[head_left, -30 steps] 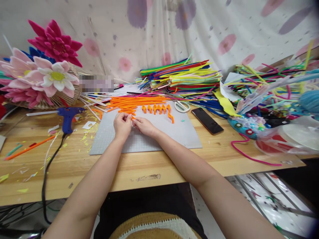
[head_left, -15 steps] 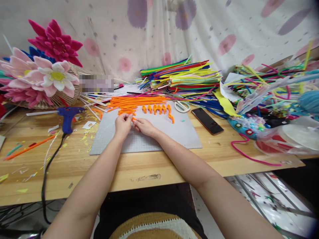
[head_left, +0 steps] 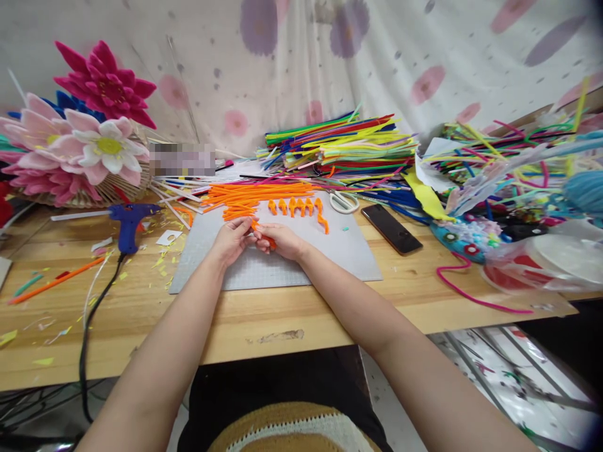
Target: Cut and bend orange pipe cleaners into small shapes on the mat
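Note:
My left hand (head_left: pixel 234 240) and my right hand (head_left: pixel 281 241) meet over the grey cutting mat (head_left: pixel 330 257). Both are closed on one orange pipe cleaner (head_left: pixel 269 241), pinched between thumbs and fingers, and most of it is covered by them. Just beyond my left hand lie short orange pipe cleaner pieces (head_left: pixel 239 209), with longer orange pipe cleaners (head_left: pixel 273 189) behind those. A row of bent orange pipe cleaner shapes (head_left: pixel 301 206) sits past my right hand; the rightmost has a long tail.
White-handled scissors (head_left: pixel 343 201) and a dark phone (head_left: pixel 392 230) lie to the right. A blue glue gun (head_left: pixel 127 226) with a black cord stands left, near fluffy flowers (head_left: pixel 108 147). Heaped coloured pipe cleaners (head_left: pixel 348 147) line the back.
My fingers have shifted around the orange pipe cleaner, and more of it now shows beside my right thumb. Both hands stay over the mat; the surrounding things have not moved.

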`<state>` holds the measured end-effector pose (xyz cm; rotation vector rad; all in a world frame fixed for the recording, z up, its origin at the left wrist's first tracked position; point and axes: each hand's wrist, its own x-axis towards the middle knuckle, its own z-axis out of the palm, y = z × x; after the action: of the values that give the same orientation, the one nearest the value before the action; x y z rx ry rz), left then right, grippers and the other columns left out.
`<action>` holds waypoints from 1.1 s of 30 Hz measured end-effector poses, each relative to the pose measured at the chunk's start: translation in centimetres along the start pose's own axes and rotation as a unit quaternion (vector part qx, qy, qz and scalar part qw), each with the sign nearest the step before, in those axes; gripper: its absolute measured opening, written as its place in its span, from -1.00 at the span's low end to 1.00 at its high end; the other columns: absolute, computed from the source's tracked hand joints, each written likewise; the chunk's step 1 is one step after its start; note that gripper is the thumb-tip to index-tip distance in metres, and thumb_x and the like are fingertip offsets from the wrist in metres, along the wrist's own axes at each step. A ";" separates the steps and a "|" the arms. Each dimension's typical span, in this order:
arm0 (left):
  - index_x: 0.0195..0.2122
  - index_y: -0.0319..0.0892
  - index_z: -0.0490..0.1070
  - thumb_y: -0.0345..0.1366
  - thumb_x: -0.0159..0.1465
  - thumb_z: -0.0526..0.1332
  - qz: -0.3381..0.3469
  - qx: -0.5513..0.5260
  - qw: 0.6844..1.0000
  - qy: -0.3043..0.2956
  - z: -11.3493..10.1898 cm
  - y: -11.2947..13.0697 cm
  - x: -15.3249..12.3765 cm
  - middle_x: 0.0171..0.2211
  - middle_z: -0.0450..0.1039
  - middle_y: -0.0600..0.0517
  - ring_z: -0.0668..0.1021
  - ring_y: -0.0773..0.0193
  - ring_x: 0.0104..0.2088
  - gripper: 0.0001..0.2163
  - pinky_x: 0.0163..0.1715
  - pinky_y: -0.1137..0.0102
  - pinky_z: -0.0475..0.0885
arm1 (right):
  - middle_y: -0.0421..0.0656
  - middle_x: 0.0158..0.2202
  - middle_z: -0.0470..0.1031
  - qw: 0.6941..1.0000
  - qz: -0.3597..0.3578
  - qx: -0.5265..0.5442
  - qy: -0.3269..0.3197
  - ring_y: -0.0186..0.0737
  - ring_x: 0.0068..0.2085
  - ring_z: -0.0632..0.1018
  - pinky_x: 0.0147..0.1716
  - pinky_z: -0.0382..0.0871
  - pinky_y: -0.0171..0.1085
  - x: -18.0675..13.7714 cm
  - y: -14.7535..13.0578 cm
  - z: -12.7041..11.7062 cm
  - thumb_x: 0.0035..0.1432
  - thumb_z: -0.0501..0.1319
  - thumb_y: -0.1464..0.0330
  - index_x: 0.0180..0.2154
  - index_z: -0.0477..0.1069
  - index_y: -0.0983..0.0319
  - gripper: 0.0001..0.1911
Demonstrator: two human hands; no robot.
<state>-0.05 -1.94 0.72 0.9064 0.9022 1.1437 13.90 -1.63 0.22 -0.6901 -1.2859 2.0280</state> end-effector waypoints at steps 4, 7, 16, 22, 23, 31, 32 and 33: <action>-0.47 -0.27 0.40 -0.28 -0.02 0.34 0.035 0.008 0.999 0.029 0.3 -0.2 0.2 -0.69 0.37 0.10 0.40 0.46 -0.70 -0.81 -0.67 0.57 0.30 | -0.32 -0.70 0.16 1.000 -0.004 0.006 -0.012 -0.45 -0.63 0.22 -0.61 0.09 -0.43 0.0 -0.1 0.1 0.15 0.03 0.33 -0.51 0.17 0.26 -0.79; -0.50 -0.27 0.38 -0.26 -0.05 0.35 0.065 0.011 0.997 0.031 0.4 -0.4 0.3 -0.72 0.35 0.11 0.37 0.46 -0.72 -0.79 -0.68 0.56 0.28 | -0.31 -0.68 0.18 1.000 -0.014 0.006 -0.018 -0.45 -0.62 0.23 -0.61 0.11 -0.43 0.1 -0.1 0.1 0.15 0.04 0.33 -0.51 0.18 0.27 -0.78; -0.46 -0.25 0.43 -0.16 0.00 0.30 0.086 0.023 0.996 0.028 0.3 -1.0 0.7 -0.68 0.33 0.11 0.37 0.47 -0.65 -0.76 -0.61 0.55 0.29 | -0.36 -0.67 0.01 0.995 -0.026 -0.086 0.029 -0.47 -0.63 0.13 -0.62 0.18 -0.44 0.7 0.5 -0.4 0.17 0.05 0.20 -0.49 0.19 0.24 -0.72; -0.54 -0.25 0.46 -0.15 -0.08 0.35 0.133 0.054 0.982 0.124 0.1 -1.1 1.2 -0.72 0.28 0.14 0.31 0.48 -0.67 -0.76 -0.62 0.53 0.26 | -0.35 -0.64 0.00 0.994 -0.028 -0.107 0.017 -0.48 -0.62 0.12 -0.61 0.22 -0.43 0.6 0.4 -0.2 0.20 0.01 0.19 -0.44 0.22 0.24 -0.72; -0.54 -0.26 0.46 -0.15 -0.09 0.35 0.143 0.048 0.977 0.151 0.0 -1.0 1.2 -0.69 0.31 0.13 0.33 0.48 -0.65 -0.75 -0.61 0.54 0.27 | -0.35 -0.64 0.02 0.993 -0.025 -0.114 0.021 -0.48 -0.63 0.14 -0.62 0.22 -0.44 0.6 0.3 -0.1 0.20 0.01 0.20 -0.44 0.21 0.25 -0.72; -0.26 -0.23 0.45 -0.11 0.05 0.27 0.066 -0.008 0.996 0.053 1.2 -1.0 0.2 -0.64 0.32 0.12 0.41 0.43 -0.62 -0.68 -0.54 0.47 0.39 | -0.33 -0.65 0.20 0.987 -0.036 -0.125 0.096 -0.49 -0.64 0.26 -0.66 0.17 -0.47 1.1 0.9 -0.1 0.23 -0.04 0.28 -0.48 0.17 0.25 -0.73; -0.23 -0.23 0.45 -0.11 0.08 0.25 0.048 -0.010 0.998 0.026 1.5 -1.1 0.0 -0.66 0.30 0.15 0.37 0.44 -0.67 -0.69 -0.57 0.46 0.39 | -0.33 -0.66 0.21 0.987 -0.042 -0.120 0.098 -0.49 -0.65 0.26 -0.66 0.17 -0.48 1.2 1.0 -0.2 0.24 -0.05 0.29 -0.48 0.16 0.25 -0.73; -0.22 -0.22 0.44 -0.12 0.09 0.24 0.038 -0.015 0.999 0.004 1.7 -1.2 -0.2 -0.67 0.26 0.17 0.33 0.45 -0.71 -0.69 -0.60 0.45 0.39 | -0.32 -0.66 0.23 0.988 -0.044 -0.119 0.094 -0.49 -0.64 0.28 -0.65 0.19 -0.47 1.2 1.0 -0.3 0.24 -0.05 0.29 -0.48 0.17 0.25 -0.73</action>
<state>1.91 -2.51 0.22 0.9192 0.8613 1.2232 13.10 -0.92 -0.90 -0.8950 -1.4307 1.7114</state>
